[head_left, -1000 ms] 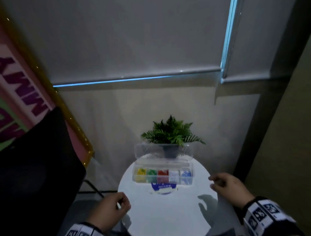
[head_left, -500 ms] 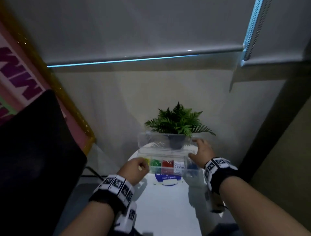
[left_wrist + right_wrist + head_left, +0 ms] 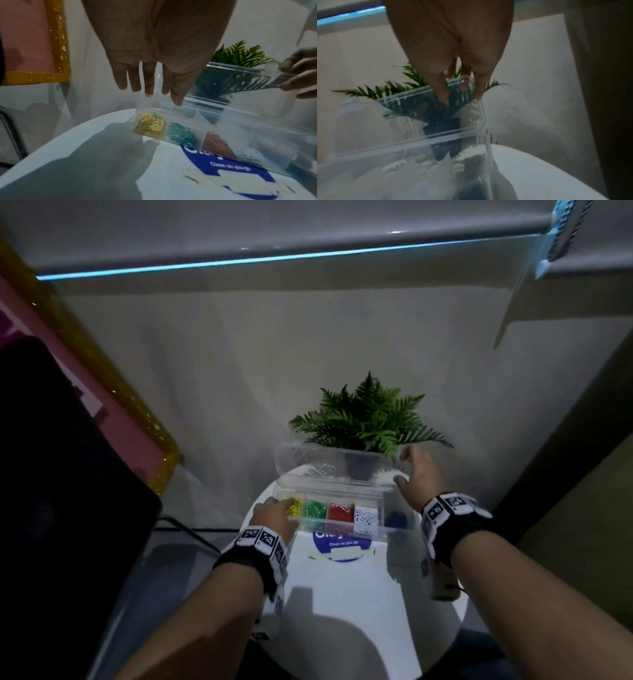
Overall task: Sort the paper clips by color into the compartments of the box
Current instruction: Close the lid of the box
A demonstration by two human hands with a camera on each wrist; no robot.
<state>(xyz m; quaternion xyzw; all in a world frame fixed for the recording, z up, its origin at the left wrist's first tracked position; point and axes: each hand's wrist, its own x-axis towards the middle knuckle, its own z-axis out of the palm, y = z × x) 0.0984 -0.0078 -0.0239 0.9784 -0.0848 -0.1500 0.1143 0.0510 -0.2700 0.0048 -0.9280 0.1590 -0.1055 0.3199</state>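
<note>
Paper clips (image 3: 337, 511) look basically sorted, mid-frame: yellow, green, red, white and blue each in a box (image 3: 342, 530) compartment, bar one stray in the red. Left hand (image 3: 274, 517) rests relaxed at the yellow end; right hand (image 3: 419, 474) pinches the raised lid (image 3: 308, 460), probably about to close it.

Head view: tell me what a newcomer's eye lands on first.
The clear compartment box on the white round table, its row of yellow, green, red, white and blue paper clips standing out. The left hand reaches over the yellow end; the right hand grips the raised lid at its right edge. Behind stands a green fern.
</note>
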